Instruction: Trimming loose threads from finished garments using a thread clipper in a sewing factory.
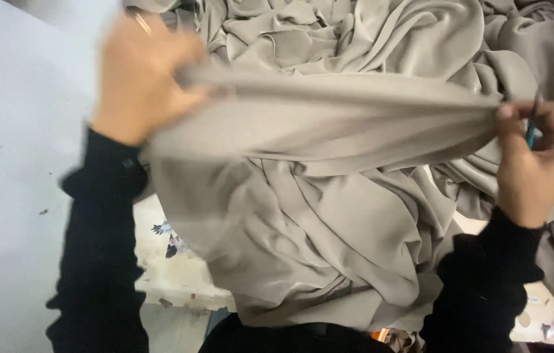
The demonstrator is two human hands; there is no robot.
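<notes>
Stretching between the two hands is a piece of grey-beige cloth [329, 124], pulled tight so that its upper edge makes an almost straight line from left to right. The left hand [143, 78] is raised and blurred; its fingers are closed around the left end of the cloth, which is gathered in the grip. The right hand [538, 157] is lower and to the right; its thumb and fingers pinch the right end of the same edge. In this hand there is also a small tool with a blue-green part [532, 134], standing between the fingers; I cannot tell exactly what kind of tool it is. Both arms wear black sleeves [100, 261].

Below the tight edge, the cloth hangs down in soft folds toward the person's lap and hides most of the space between the arms. Behind it, more cloth of the same colour lies in a big crumpled heap [368, 33] across the top and the right side. Under the hanging cloth shows a white surface with small flower pictures [169, 252]. At the left is a plain pale grey area [9, 163].
</notes>
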